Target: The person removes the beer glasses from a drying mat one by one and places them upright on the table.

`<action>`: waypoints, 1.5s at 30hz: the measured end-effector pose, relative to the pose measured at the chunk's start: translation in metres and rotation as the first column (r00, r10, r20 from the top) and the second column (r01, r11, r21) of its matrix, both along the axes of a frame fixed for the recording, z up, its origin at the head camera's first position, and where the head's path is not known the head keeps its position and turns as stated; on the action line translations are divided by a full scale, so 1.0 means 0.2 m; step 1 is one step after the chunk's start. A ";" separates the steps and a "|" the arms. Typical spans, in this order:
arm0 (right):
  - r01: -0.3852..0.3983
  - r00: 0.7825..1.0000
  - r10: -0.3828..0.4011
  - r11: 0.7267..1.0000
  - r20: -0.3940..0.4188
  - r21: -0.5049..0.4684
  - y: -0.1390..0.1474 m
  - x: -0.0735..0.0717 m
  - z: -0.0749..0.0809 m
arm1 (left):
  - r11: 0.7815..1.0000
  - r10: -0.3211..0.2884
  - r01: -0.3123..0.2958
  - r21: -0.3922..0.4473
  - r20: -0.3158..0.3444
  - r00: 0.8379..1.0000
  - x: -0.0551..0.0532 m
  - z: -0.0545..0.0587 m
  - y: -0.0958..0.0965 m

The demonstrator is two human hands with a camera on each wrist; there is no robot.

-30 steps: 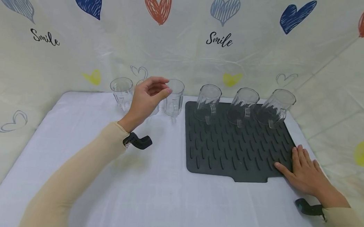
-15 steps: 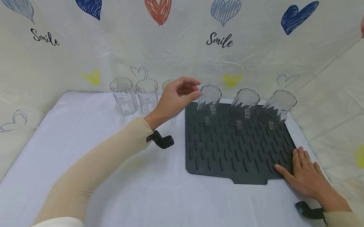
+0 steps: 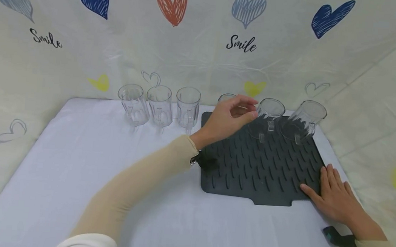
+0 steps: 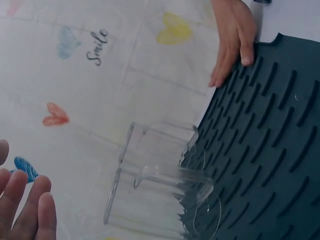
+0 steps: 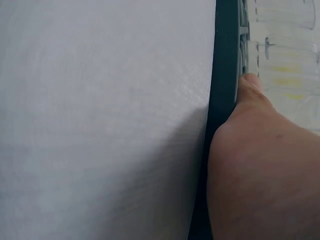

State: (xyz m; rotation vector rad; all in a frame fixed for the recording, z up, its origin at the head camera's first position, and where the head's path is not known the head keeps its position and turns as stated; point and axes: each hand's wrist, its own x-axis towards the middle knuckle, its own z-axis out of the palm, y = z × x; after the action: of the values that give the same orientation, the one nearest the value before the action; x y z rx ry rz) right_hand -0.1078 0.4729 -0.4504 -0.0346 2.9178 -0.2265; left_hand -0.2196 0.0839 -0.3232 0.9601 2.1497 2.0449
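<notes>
My left hand (image 3: 230, 118) hovers over the back of the dark ribbed mat (image 3: 262, 180), its fingers loosely bent and holding nothing. It covers most of a clear glass mug (image 3: 226, 97), of which the top rim shows. Just right of the fingertips stands a second glass mug (image 3: 270, 109), then a third mug (image 3: 303, 122) at the mat's back right. In the left wrist view, the fingers (image 4: 45, 215) appear apart from the two visible mugs. Fingers spread, my right hand (image 3: 336, 202) rests at the mat's right edge, with the thumb on the ribs.
Left of the mat, a row of three clear glass mugs stands on the white tablecloth (image 3: 80, 161): a left mug (image 3: 134, 102), a middle mug (image 3: 160, 104) and a right mug (image 3: 188, 106). A cloth backdrop (image 3: 195, 55) with printed hearts rises behind the table.
My left hand has travelled rightward, from in front of the mugs on the cloth to over those on the mat, carrying nothing. My right hand has stayed at the mat's edge.
</notes>
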 end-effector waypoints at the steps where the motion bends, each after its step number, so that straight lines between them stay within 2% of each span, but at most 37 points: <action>1: 0.000 1.000 0.000 1.000 -0.003 0.002 0.00 0.00 0.00 | 1.000 -0.019 0.019 -0.008 0.014 1.000 0.01 0.00 0.03; 6: -0.003 1.000 0.003 1.000 -0.005 0.012 0.02 0.01 0.01 | 0.992 -0.098 0.105 -0.077 0.083 0.992 0.03 -0.01 0.17; 9: 0.005 1.000 -0.005 1.000 -0.007 0.014 0.03 0.01 0.01 | 0.984 -0.128 0.137 -0.113 0.083 0.988 0.03 -0.02 0.25; 19: 0.020 1.000 -0.020 1.000 0.005 0.009 0.02 0.02 0.02 | 0.969 -0.136 0.156 -0.192 0.116 0.984 0.02 -0.12 0.46; 28: 0.024 1.000 -0.024 1.000 0.019 0.006 0.00 0.01 0.02 | 0.976 -0.141 0.158 -0.147 0.116 0.983 0.04 -0.19 0.58; 33: 0.031 0.999 -0.031 0.999 0.017 0.016 0.00 0.02 0.02 | 0.969 -0.154 0.174 -0.174 0.124 0.980 0.05 -0.23 0.67; 36: 0.029 0.999 -0.030 0.999 0.019 0.018 0.00 0.02 0.02 | 0.965 -0.135 0.162 -0.206 0.138 0.981 0.05 -0.26 0.70; 40: 0.028 0.999 -0.028 0.999 0.026 0.018 -0.01 0.02 0.01 | 0.962 -0.079 0.120 -0.245 0.169 0.982 0.04 -0.27 0.75; 45: 0.010 0.999 -0.010 1.000 0.032 -0.001 0.00 0.01 0.02 | 0.964 0.022 0.028 -0.264 0.185 0.982 0.03 -0.28 0.81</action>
State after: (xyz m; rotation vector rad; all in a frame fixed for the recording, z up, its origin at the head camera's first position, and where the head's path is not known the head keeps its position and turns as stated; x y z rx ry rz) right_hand -0.1062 0.4729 -0.4469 -0.0159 2.8862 -0.2283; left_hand -0.2141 0.2464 -0.3794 0.7073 2.2417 1.7065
